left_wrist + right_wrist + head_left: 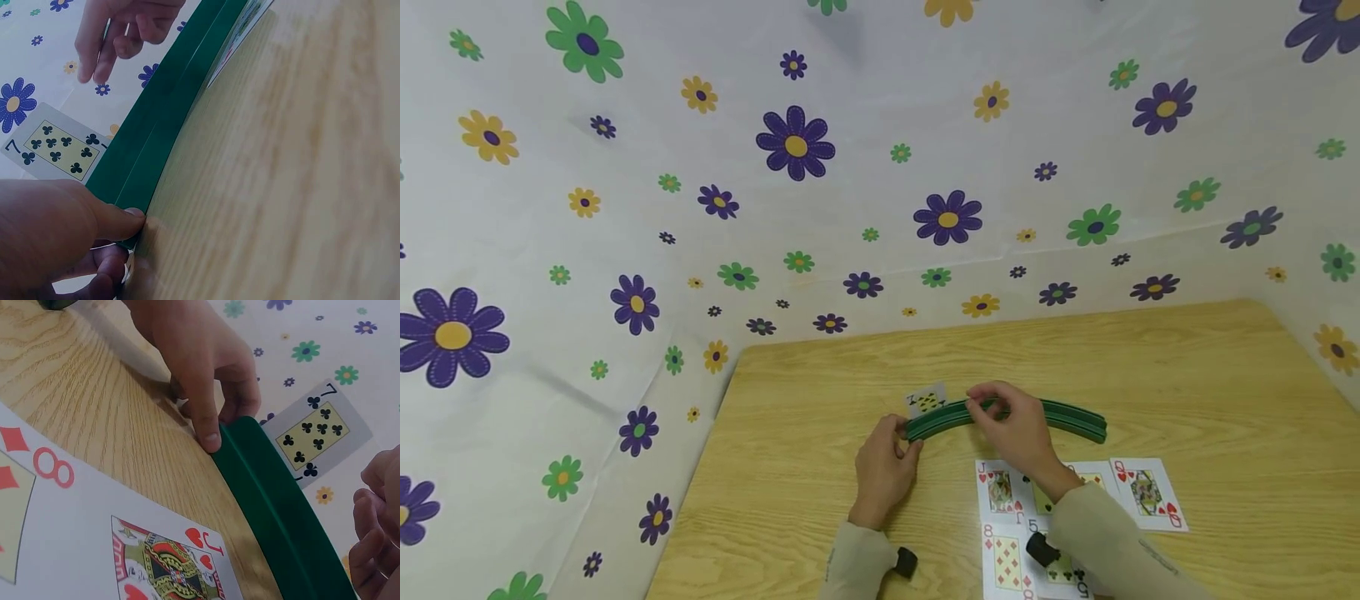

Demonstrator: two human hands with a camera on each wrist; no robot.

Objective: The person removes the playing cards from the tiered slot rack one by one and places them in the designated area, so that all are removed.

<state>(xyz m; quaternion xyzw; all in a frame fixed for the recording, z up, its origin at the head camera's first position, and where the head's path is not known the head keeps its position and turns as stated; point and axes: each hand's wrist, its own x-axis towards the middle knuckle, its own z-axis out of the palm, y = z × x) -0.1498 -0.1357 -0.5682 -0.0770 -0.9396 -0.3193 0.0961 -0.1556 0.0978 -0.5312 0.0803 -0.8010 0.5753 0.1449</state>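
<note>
A green curved card holder (1075, 419) lies across the table. My left hand (883, 467) pinches its left end, the thumb (122, 222) on the near face and fingers behind. Near that end a seven of clubs (314, 436) stands upright in the holder, its face showing. My right hand (1013, 425) is over the middle of the holder, a little right of the card. Its fingers are loosely bent with nothing between them, and in the left wrist view they hang apart from the holder.
On the table before the holder lie face-up cards in two rows: a jack of hearts (999, 492), a queen of hearts (1147, 493), an eight of diamonds (1006, 562) and others partly under my right forearm. A flowered sheet (880, 200) hangs behind the wooden table (790, 433).
</note>
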